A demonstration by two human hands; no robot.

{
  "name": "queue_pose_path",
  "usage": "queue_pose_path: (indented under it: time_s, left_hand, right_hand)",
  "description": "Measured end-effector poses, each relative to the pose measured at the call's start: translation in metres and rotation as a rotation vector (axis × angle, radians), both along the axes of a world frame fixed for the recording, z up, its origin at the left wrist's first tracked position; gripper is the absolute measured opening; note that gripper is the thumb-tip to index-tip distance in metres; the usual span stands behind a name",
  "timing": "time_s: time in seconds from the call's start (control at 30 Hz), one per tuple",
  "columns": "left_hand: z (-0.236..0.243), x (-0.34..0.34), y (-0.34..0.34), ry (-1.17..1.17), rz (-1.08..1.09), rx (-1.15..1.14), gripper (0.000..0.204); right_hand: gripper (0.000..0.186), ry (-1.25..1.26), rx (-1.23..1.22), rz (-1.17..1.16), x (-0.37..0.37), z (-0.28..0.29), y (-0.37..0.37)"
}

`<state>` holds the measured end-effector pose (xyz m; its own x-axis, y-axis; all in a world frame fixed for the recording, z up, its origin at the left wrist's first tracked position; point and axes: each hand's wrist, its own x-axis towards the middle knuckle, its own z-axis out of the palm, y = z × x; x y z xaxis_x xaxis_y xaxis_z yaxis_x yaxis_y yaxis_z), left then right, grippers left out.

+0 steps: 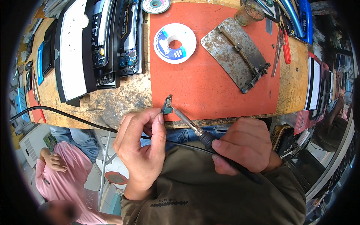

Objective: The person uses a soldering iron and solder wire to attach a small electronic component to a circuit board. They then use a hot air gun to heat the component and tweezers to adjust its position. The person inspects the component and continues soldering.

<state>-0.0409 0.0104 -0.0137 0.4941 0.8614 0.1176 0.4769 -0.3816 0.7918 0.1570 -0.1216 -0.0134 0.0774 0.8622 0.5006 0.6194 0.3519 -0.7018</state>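
Observation:
My left hand pinches a small green circuit board between thumb and fingertips, over the near edge of an orange-red work mat. A metal connector sits at the board's far end. In my right hand is a soldering iron, held by its dark handle. Its metal tip points left and meets the board, or comes very close to it; I cannot tell which. A black cable crosses from the left, passing by my left hand and under the iron.
On the mat are a white spool, a rusty metal board holder and a rusty cup. Opened phones lie in a dark box at left. Red-handled tweezers rest at right. A person in pink sits at lower left.

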Motion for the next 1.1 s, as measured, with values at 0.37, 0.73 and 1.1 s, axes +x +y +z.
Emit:
queue_pose_path:
  time_s: [0.37, 0.73, 1.1]
  left_hand:
    - [0.002, -0.001, 0.004, 0.058, -0.056, 0.103, 0.015]
    - [0.002, 0.000, 0.003, 0.055, -0.046, 0.100, 0.015]
    - [0.001, -0.001, 0.002, 0.050, -0.036, 0.074, 0.015]
  right_hand:
    - [0.030, 0.058, -0.060, -0.016, 0.008, 0.005, -0.004]
    - [0.031, 0.102, -0.009, -0.005, 0.005, -0.007, 0.001]
    - [0.031, 0.050, -0.029, 0.003, 0.001, 0.000, 0.004]
